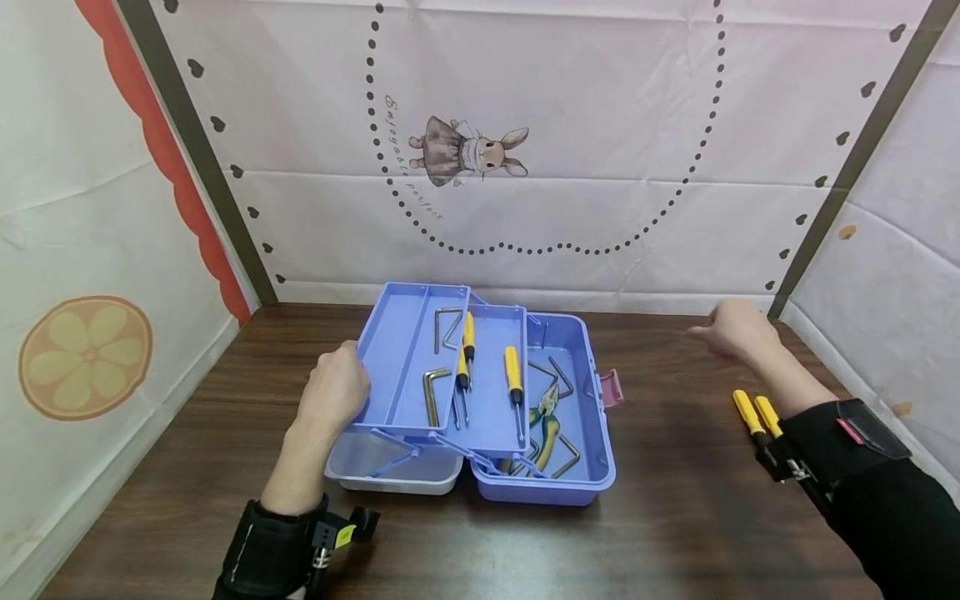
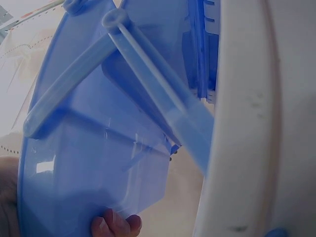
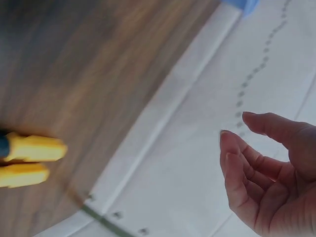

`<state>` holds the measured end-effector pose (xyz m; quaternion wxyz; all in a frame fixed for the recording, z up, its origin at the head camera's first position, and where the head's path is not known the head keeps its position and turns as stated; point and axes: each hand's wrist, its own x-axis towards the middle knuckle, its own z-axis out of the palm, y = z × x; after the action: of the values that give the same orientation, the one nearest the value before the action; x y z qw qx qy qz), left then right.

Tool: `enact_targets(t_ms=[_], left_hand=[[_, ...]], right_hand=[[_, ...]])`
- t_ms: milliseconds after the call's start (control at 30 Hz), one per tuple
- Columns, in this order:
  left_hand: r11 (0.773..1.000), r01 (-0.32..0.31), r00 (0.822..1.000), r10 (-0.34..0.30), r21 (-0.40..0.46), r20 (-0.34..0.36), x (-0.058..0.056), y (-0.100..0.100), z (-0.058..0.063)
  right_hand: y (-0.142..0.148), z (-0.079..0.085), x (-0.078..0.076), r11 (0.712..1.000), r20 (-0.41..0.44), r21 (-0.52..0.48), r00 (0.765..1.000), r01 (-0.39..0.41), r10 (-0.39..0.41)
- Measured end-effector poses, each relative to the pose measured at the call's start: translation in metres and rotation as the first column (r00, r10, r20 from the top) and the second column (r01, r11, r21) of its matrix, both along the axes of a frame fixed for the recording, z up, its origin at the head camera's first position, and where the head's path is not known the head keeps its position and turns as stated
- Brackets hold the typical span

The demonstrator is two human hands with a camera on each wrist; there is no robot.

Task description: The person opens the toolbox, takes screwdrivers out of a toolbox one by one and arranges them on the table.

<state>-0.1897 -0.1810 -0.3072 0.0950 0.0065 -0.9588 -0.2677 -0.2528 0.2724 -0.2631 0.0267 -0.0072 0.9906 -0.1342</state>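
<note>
Wooden table (image 1: 660, 542), with an open blue toolbox (image 1: 543, 493) near its middle, spread left to right like stairs. The base (image 1: 570, 342) stands right, its long axis near to far. The left tray (image 1: 393, 358) is raised furthest left, its long axis also near to far, the far end leaning slightly right. The middle tray (image 1: 491, 333) lies between them, similarly aligned. A translucent shell (image 1: 393, 479) sits beneath the left tray's near end. The left hand (image 1: 335, 387) is closed about the left tray's left edge, fingertips underneath. The right hand (image 1: 738, 329), at far right, holds nothing; its fingers bend loosely, the thumb apart. Pliers (image 1: 551, 433) in the base point far and slightly right. One screwdriver (image 1: 513, 367) in the middle tray points near, handle far. Two table screwdrivers (image 1: 747, 412), right, have handles toward far left. Hex keys (image 1: 432, 396) lie in left tray and base. A pink latch (image 1: 612, 388) projects right.
</note>
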Motion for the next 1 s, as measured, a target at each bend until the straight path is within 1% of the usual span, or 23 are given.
enact_targets(t_ms=[100,200,367,433,567,700,900,1000], left_hand=[[1.0,-0.005,1.0,0.005,-0.006,0.002,0.0,0.0,-0.001],[1.0,-0.013,1.0,0.013,-0.012,0.005,-0.001,-0.001,-0.001],[1.0,-0.015,1.0,0.015,-0.015,0.001,-0.001,-0.001,-0.001],[1.0,-0.017,1.0,0.017,-0.016,-0.002,-0.001,-0.001,-0.001],[1.0,-0.02,1.0,0.02,-0.014,0.002,-0.002,-0.001,-0.001],[1.0,-0.019,1.0,0.019,-0.013,0.007,-0.002,-0.001,-0.001],[1.0,-0.022,1.0,0.022,-0.014,0.006,-0.002,-0.001,0.0],[1.0,-0.022,1.0,0.022,-0.011,0.009,-0.001,0.0,0.0]], right_hand=[[-0.02,0.007,-0.002,0.998,-0.056,-0.018,0.997,-0.054,0.053],[-0.042,0.011,-0.005,0.994,-0.109,-0.041,0.989,-0.101,0.096],[-0.084,0.014,-0.011,0.984,-0.184,-0.058,0.97,-0.17,0.157],[-0.101,0.014,-0.013,0.981,-0.193,-0.064,0.966,-0.185,0.17],[-0.133,0.016,-0.013,0.978,-0.168,-0.08,0.97,-0.19,0.175],[-0.159,0.016,-0.012,0.98,-0.148,-0.066,0.973,-0.19,0.179],[-0.189,0.009,-0.012,0.971,-0.116,-0.064,0.968,-0.23,0.222],[-0.202,0.004,-0.011,0.97,-0.103,-0.036,0.966,-0.241,0.236]])
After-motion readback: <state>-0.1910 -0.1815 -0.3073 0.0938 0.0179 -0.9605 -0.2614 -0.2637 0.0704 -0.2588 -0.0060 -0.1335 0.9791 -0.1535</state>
